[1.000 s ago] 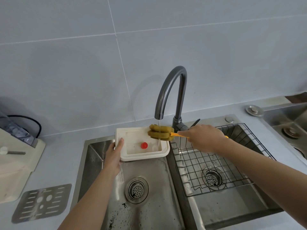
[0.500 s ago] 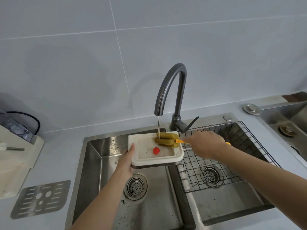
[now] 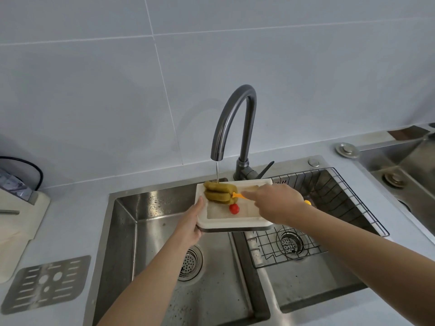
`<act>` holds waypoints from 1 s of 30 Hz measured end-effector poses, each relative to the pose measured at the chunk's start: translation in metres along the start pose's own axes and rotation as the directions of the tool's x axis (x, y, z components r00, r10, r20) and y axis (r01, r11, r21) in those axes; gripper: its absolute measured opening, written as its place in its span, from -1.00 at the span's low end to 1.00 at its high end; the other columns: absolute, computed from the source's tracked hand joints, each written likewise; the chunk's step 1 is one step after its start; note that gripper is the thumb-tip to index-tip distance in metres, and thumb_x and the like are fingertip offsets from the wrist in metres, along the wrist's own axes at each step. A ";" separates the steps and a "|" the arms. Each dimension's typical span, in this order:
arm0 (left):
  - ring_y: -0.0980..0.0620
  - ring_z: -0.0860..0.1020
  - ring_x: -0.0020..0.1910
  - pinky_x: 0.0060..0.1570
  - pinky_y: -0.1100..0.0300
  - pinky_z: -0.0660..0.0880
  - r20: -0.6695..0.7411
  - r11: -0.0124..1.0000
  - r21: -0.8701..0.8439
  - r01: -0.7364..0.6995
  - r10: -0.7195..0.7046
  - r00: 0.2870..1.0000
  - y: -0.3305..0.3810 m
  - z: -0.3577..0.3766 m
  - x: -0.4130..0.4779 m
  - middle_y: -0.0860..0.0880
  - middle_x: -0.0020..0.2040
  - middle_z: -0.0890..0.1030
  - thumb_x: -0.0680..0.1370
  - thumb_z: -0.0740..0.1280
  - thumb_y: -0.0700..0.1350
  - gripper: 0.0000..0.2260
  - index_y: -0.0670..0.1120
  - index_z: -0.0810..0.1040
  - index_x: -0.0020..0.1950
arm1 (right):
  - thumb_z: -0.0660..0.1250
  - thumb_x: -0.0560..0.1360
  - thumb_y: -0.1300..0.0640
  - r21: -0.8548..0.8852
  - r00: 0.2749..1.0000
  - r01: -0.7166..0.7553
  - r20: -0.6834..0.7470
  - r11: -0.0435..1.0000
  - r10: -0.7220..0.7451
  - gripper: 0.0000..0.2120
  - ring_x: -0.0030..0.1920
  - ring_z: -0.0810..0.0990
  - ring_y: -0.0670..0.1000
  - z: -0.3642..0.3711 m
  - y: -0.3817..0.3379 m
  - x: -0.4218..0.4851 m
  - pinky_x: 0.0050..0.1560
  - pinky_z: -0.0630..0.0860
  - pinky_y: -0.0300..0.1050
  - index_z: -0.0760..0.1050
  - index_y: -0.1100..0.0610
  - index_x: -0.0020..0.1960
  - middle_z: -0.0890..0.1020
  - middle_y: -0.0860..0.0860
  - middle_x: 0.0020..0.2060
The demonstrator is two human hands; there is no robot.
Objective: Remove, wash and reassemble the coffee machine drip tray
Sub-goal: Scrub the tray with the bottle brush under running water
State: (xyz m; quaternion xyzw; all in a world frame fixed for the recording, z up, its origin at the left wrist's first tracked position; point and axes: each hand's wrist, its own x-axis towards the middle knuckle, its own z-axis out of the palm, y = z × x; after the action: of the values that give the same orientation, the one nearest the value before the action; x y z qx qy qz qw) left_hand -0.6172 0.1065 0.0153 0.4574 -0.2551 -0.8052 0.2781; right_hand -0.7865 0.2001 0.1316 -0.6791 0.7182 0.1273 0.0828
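Tray (image 3: pixel 235 222): white plastic, rectangular, long axis left-right, open side up.
Left hand (image 3: pixel 190 223): grips tray edge.
Right hand (image 3: pixel 274 203): closed on spongy green brush (image 3: pixel 220 192).

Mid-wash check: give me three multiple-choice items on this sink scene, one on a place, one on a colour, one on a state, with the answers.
1. Where does the metal grate lie?
A. in the wire basket
B. on the counter left of the sink
C. inside the tray

2. What colour is the float in the drip tray?
A. red
B. blue
C. black

3. What is the tap doing?
A. off
B. running a thin stream
C. spraying wide

Answers:
1 B, the metal grate lies flat on the counter.
2 A, the float in the drip tray is red.
3 B, a thin stream falls from the tap onto the sponge brush.
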 end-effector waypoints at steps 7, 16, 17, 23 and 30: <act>-0.08 0.56 0.03 -0.09 0.03 0.51 0.034 0.999 0.040 -0.030 0.029 0.999 0.002 -0.005 0.005 -0.13 0.04 0.59 0.54 0.23 0.03 -0.69 -0.10 0.42 0.20 | 0.08 0.55 0.21 0.041 0.997 0.010 0.079 0.999 -0.013 -0.51 0.17 0.52 0.22 -0.006 -0.001 0.008 -0.04 0.47 0.01 0.23 -0.14 0.42 0.50 0.14 0.21; -0.15 0.51 0.17 0.02 0.06 0.40 0.057 0.985 0.112 -0.134 0.128 0.990 0.008 -0.010 0.011 -0.14 0.18 0.57 0.39 0.28 0.19 -0.44 -0.06 0.39 0.31 | 0.07 0.58 0.16 0.126 0.987 0.050 0.142 0.991 -0.068 -0.53 0.25 0.46 0.15 -0.015 0.003 0.007 0.12 0.44 0.02 0.21 -0.18 0.43 0.46 0.09 0.27; -0.13 0.53 0.14 0.00 0.07 0.42 0.050 0.984 0.109 -0.144 0.139 0.989 0.009 -0.010 0.012 -0.11 0.15 0.58 0.44 0.26 0.16 -0.52 -0.05 0.42 0.27 | 0.07 0.58 0.15 0.140 0.986 0.046 0.151 0.989 -0.067 -0.53 0.24 0.47 0.16 -0.015 0.004 0.007 0.12 0.45 0.04 0.22 -0.20 0.43 0.47 0.09 0.26; -0.05 0.59 -0.02 -0.22 0.11 0.58 0.028 0.969 0.092 -0.227 0.226 0.974 0.020 -0.013 0.015 -0.07 0.02 0.61 0.53 0.22 0.00 -0.73 -0.09 0.46 0.16 | 0.10 0.57 0.12 0.143 0.976 0.088 0.184 0.986 -0.114 -0.54 0.20 0.50 0.17 -0.008 0.001 0.010 0.12 0.51 0.10 0.24 -0.26 0.39 0.51 0.09 0.18; -0.03 0.58 -0.08 -0.14 0.07 0.57 -0.014 0.948 0.143 -0.286 0.290 0.957 0.033 -0.019 0.010 -0.06 -0.04 0.60 0.56 0.22 -0.07 -0.88 -0.04 0.48 0.05 | 0.08 0.56 0.22 0.041 0.977 0.131 0.161 0.991 -0.136 -0.46 0.22 0.49 0.16 -0.007 0.004 0.016 0.10 0.52 0.09 0.18 -0.27 0.42 0.52 0.06 0.18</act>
State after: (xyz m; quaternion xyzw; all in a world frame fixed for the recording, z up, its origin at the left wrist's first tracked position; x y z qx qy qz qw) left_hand -0.5981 0.0735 0.0227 0.4474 -0.3698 -0.7282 0.3644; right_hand -0.7908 0.1826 0.1341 -0.7118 0.6634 0.1661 0.1600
